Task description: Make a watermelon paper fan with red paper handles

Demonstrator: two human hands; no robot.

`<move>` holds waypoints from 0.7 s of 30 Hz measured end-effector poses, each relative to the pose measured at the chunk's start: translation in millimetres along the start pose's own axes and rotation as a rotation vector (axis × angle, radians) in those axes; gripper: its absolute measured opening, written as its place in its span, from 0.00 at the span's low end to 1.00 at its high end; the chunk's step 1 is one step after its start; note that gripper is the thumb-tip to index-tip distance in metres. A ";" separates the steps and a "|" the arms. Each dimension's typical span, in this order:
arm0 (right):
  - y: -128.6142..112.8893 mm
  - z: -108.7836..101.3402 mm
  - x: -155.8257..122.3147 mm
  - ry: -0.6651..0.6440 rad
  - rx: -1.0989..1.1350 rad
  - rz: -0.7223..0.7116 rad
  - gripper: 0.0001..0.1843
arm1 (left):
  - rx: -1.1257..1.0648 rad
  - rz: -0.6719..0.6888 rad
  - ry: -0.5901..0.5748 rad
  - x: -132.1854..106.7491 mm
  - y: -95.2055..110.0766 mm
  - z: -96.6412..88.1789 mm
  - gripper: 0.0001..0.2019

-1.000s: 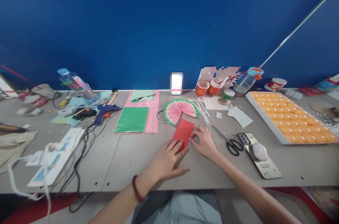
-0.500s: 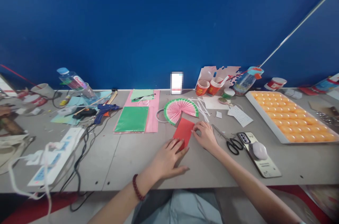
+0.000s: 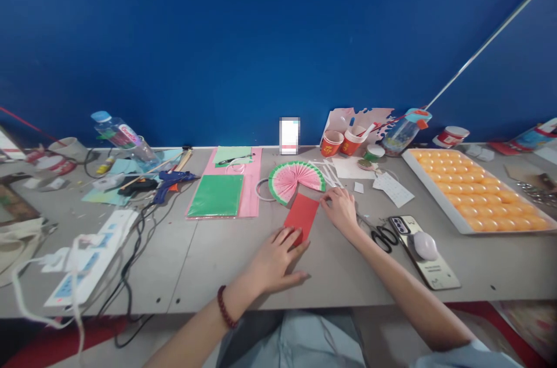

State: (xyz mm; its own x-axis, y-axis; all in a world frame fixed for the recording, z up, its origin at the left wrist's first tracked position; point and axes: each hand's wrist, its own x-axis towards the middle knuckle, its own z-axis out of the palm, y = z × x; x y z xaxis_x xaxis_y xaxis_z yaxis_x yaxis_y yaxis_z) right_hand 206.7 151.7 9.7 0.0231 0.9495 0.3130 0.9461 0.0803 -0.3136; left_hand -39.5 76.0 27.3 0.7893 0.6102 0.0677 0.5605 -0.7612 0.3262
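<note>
A red paper rectangle [image 3: 301, 214] lies slantwise on the table. My left hand [image 3: 276, 260] rests flat on its lower left corner, fingers spread and thumb apart, covering that corner. Just off the paper's upper right edge is my right hand [image 3: 339, 211], thumb and forefinger drawn together in a pinch; what is between them, if anything, is too small to see. Behind the paper, a pleated paper fan [image 3: 296, 179] coloured like a watermelon slice is spread out. Black-handled scissors [image 3: 383, 237] lie to the right of my right hand.
At left are a blue glue gun [image 3: 169, 182], a power strip [image 3: 93, 258] and cables. Green paper sheets [image 3: 217, 195] lie left of the fan. On the right are a phone [image 3: 429, 266], paper cups [image 3: 331, 144] and a tray of orange balls [image 3: 413, 173].
My right hand has shifted slightly right and up, away from the red paper's edge. My left hand and the paper have stayed in place.
</note>
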 end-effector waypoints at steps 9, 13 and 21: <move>-2.9 -6.8 -25.7 -0.043 0.196 -0.239 0.10 | -0.014 -0.021 0.045 13.5 0.2 -6.0 0.24; -3.9 -3.9 -31.9 -0.020 0.216 -0.205 0.10 | 0.038 -0.046 0.072 35.5 0.0 -7.2 0.13; -2.4 0.1 -32.4 0.000 0.269 -0.166 0.10 | 0.094 -0.014 0.060 54.1 -9.1 4.7 0.09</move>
State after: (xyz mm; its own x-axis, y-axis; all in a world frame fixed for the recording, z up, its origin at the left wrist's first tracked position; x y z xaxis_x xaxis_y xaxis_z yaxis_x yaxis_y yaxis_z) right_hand 203.6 120.8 0.2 -0.1248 0.9167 0.3796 0.8175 0.3118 -0.4842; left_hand -0.7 114.9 23.5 0.7663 0.6311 0.1208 0.5950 -0.7679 0.2374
